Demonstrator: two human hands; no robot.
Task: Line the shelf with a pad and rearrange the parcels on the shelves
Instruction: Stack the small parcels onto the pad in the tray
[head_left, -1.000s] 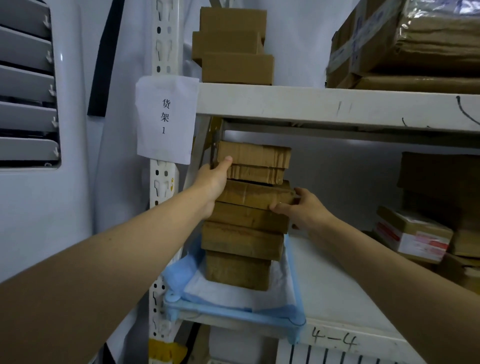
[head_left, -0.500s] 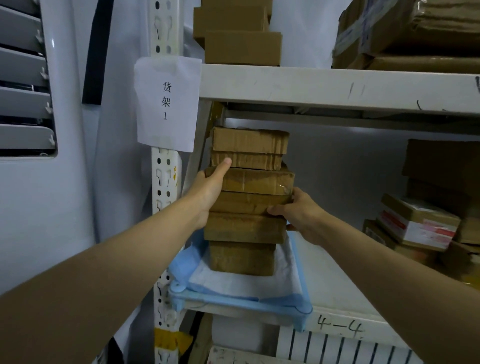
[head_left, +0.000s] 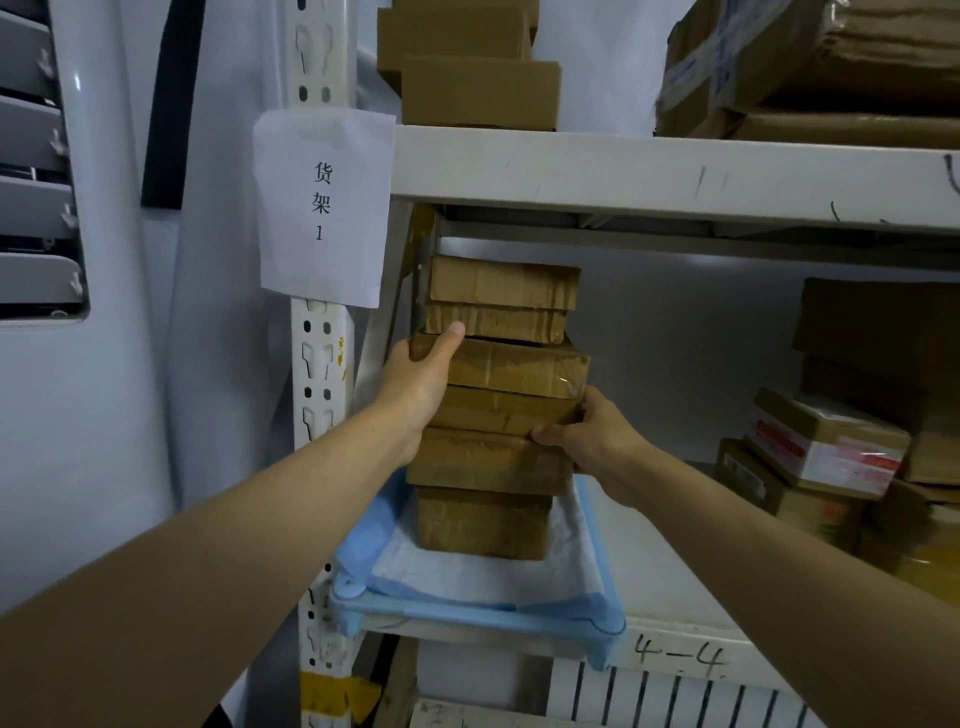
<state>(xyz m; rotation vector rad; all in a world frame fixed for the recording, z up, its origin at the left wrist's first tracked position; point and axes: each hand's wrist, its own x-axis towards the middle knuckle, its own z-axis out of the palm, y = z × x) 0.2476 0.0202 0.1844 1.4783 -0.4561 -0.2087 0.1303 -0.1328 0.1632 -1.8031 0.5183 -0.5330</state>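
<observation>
The pad (head_left: 483, 577) is already down on the shelf (head_left: 675, 631), blue edges turned up at the front lip, so the lining step looks done; the work in hand is the parcels. A stack (head_left: 498, 405) of six brown parcels stands on the pad at the shelf's 9 o'clock end, hard by the upright (head_left: 317, 364), its top just under the shelf above.

The left hand (head_left: 415, 384) lies flat and open against the stack's 9 o'clock side, thumb reaching up to the second parcel from the top, palm pressing the third and fourth. The right hand (head_left: 597, 441) is curled at the 3 o'clock corner, fingers pinching the fourth parcel where it meets the fifth. Neither hand lifts anything clear; both seem to be squaring or steadying the stack.

The layers sit slightly askew, so the next move probably calls for even pressure from both sides, then letting go slowly so the stack does not lean. More parcels (head_left: 826, 447) wait at 3 o'clock, well apart from the stack.
</observation>
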